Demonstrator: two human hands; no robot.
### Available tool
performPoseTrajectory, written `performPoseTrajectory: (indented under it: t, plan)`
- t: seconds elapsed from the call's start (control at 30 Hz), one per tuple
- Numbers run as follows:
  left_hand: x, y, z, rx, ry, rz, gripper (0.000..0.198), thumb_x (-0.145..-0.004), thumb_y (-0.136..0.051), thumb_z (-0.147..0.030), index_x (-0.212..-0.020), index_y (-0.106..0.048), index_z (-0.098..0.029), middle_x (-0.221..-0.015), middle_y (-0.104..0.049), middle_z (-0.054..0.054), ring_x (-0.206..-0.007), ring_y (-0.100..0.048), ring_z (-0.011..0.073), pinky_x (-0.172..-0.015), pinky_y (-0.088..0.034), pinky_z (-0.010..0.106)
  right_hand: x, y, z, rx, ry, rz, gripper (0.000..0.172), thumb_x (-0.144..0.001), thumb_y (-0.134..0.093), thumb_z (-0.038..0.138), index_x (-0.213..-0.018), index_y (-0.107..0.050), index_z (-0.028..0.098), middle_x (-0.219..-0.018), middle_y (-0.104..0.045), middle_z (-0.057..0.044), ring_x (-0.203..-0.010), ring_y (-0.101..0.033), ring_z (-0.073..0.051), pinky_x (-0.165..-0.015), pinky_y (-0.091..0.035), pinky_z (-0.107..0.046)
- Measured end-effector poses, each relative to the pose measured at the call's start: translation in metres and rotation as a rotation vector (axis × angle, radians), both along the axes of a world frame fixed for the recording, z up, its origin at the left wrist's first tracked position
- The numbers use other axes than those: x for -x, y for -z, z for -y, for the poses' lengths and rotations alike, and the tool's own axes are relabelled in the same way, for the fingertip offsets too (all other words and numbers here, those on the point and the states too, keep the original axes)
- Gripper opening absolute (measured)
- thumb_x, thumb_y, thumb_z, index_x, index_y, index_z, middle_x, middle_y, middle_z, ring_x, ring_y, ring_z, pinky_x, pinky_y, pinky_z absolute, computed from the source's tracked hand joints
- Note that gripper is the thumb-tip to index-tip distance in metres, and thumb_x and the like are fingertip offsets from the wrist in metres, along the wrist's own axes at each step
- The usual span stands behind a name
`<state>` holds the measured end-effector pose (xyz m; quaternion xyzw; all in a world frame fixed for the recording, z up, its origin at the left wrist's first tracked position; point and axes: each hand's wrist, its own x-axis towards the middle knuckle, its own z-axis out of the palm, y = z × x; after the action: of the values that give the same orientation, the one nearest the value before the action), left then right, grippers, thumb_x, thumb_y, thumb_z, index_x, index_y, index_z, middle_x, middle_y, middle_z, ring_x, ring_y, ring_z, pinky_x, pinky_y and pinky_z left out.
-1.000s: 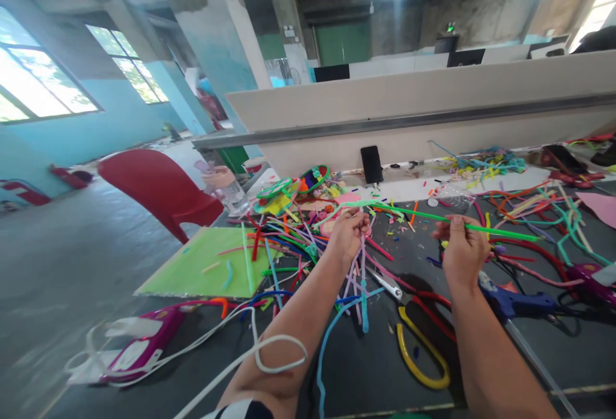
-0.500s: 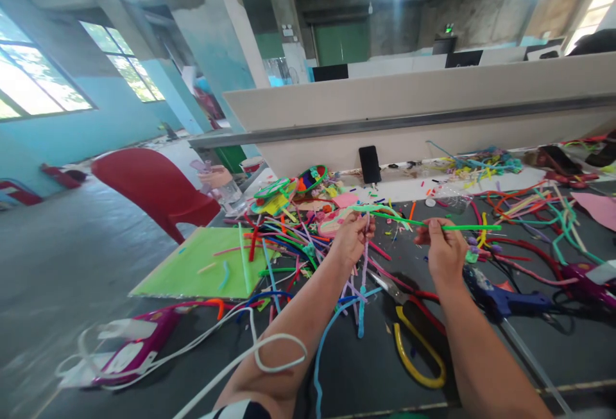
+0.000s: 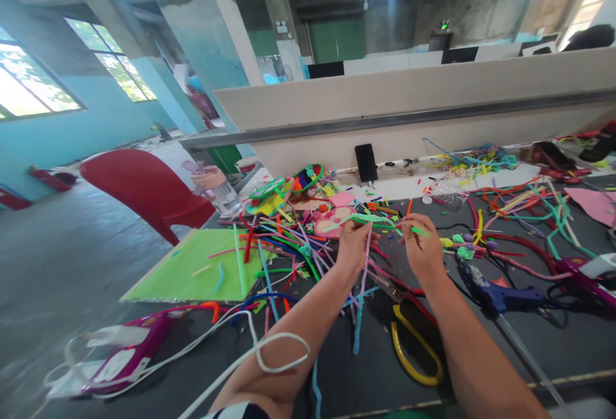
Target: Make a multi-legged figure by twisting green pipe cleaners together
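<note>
My left hand (image 3: pixel 355 242) is closed in a pinch on green pipe cleaners (image 3: pixel 378 220) and a lilac pipe cleaner (image 3: pixel 364 271) that hangs down from the fingers. Just to its right, my right hand (image 3: pixel 424 242) has its thumb and fingers closed on the free end of the green pipe cleaner, with a bright green tip showing at the fingers. Below the hands lie scissors with yellow handles (image 3: pixel 395 345), partly in shadow. A light blue fuzzy piece (image 3: pixel 357 332) lies under the lilac stem. Exactly how the stems cross is hidden by my left fingers.
Loose pipe cleaners (image 3: pixel 283 246) cover the table left of my hands. A blue glue gun (image 3: pixel 514 298) lies right. Purple power strips (image 3: pixel 137 351) with white cords, a green sheet (image 3: pixel 187 271), a phone (image 3: pixel 366 163) and a water bottle (image 3: pixel 224 191) surround the work.
My right hand has moved left, closer to my left hand. The green pipe cleaner that stuck out straight to the right past it now shows only a short tip there. The view has shifted slightly.
</note>
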<state>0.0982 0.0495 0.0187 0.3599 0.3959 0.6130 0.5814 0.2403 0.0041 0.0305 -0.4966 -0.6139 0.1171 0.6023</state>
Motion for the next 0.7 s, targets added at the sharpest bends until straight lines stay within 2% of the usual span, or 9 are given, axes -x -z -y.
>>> performPoseTrajectory:
  t: [0.07,0.13,0.3,0.4,0.53,0.7]
  plan:
    - [-0.003,0.000,0.003,0.009,0.023,0.009,0.028,-0.062,-0.072,-0.028,-0.080,-0.053,-0.016,-0.058,-0.058,-0.004,-0.048,-0.059,0.0126,-0.043,-0.043,0.022,0.000,0.000,0.001,-0.001,-0.021,0.072,0.032,-0.093,-0.041,0.038,-0.085,-0.067,0.020,-0.084,-0.066,-0.007,-0.064,-0.060,-0.015,-0.062,-0.051,-0.030]
    - [-0.004,0.000,0.006,0.036,0.048,0.025,0.029,-0.061,-0.072,-0.027,-0.081,-0.053,-0.017,-0.059,-0.059,-0.004,-0.046,-0.059,0.0126,-0.044,-0.043,0.022,0.000,0.002,0.001,-0.013,-0.011,0.129,0.030,-0.094,-0.040,0.035,-0.094,-0.067,0.019,-0.082,-0.068,-0.006,-0.065,-0.062,-0.016,-0.068,-0.051,-0.031]
    - [-0.007,-0.002,0.009,0.063,0.168,0.112,0.021,-0.056,-0.067,-0.015,-0.073,-0.055,-0.016,-0.061,-0.061,-0.002,-0.051,-0.059,0.0121,-0.055,-0.047,0.025,0.001,0.010,-0.003,-0.011,-0.023,0.297,0.028,-0.093,-0.042,0.029,-0.104,-0.065,0.020,-0.100,-0.070,-0.009,-0.096,-0.064,-0.020,-0.084,-0.049,-0.033]
    - [-0.011,-0.002,0.012,0.010,0.269,0.139,0.016,-0.052,-0.062,-0.008,-0.067,-0.059,-0.013,-0.063,-0.062,0.000,-0.057,-0.059,0.0112,-0.062,-0.047,0.024,0.003,0.014,-0.006,0.003,-0.051,0.383,0.024,-0.091,-0.045,0.023,-0.100,-0.067,0.022,-0.099,-0.070,-0.007,-0.095,-0.064,-0.019,-0.084,-0.049,-0.030]
    - [-0.019,0.006,0.017,-0.067,0.295,0.119,0.012,-0.051,-0.057,-0.004,-0.060,-0.057,-0.013,-0.057,-0.056,-0.003,-0.055,-0.052,0.0087,-0.059,-0.042,0.022,0.005,0.018,-0.009,0.047,0.012,0.424,0.023,-0.087,-0.050,0.020,-0.100,-0.069,0.024,-0.098,-0.069,-0.004,-0.090,-0.064,-0.016,-0.080,-0.049,-0.026]
    - [-0.026,0.014,0.023,-0.130,0.364,0.033,0.024,-0.050,-0.049,-0.001,-0.068,-0.061,-0.013,-0.065,-0.059,-0.001,-0.065,-0.054,0.0122,-0.065,-0.042,0.024,0.009,0.018,-0.010,0.132,0.138,0.493,0.017,-0.085,-0.056,0.026,-0.094,-0.071,0.026,-0.092,-0.068,-0.003,-0.086,-0.064,-0.016,-0.075,-0.047,-0.025]
